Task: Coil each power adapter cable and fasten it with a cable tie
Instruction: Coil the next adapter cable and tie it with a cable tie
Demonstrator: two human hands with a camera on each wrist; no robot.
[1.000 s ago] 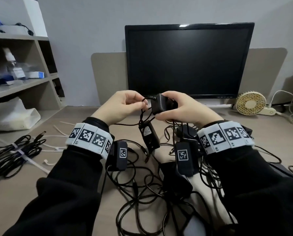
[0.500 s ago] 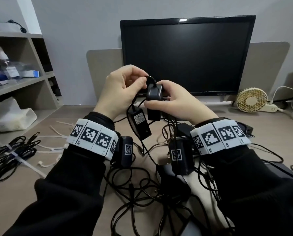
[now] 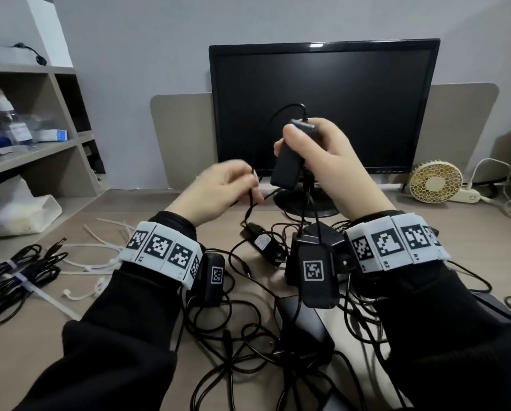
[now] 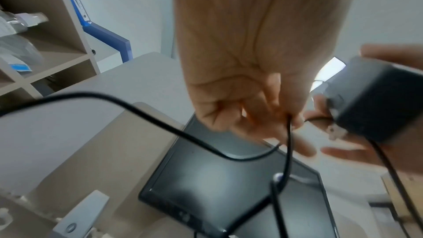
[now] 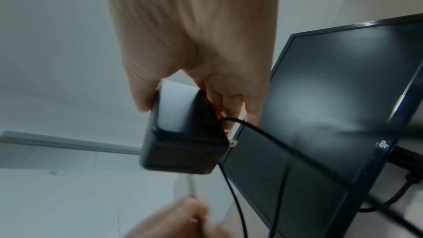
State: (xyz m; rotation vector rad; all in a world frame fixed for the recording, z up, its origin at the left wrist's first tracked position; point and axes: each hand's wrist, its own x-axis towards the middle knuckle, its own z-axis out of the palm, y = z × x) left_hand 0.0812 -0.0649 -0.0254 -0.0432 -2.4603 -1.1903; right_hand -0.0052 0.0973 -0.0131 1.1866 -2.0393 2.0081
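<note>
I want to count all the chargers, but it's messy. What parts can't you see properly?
- Tangled black cables, head view: sleeves and the bottom edge cut the pile off.
- Blurred left hand, head view: its pinch on the thin black cable is smeared.
- Black adapter block, right wrist view: label unreadable.

Black power adapter point(image 3: 288, 161) and black cable point(image 3: 250, 200); white cable ties point(image 3: 100, 241); black-and-white patterned wristbands point(image 3: 162, 250); cream fan point(image 3: 435, 181).

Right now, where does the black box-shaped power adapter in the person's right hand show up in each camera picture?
Head: black box-shaped power adapter centre, before the black monitor.
Left wrist: adapter at right edge, monitor below.
Right wrist: adapter centre, monitor right.
Shared landmark: the monitor.
</note>
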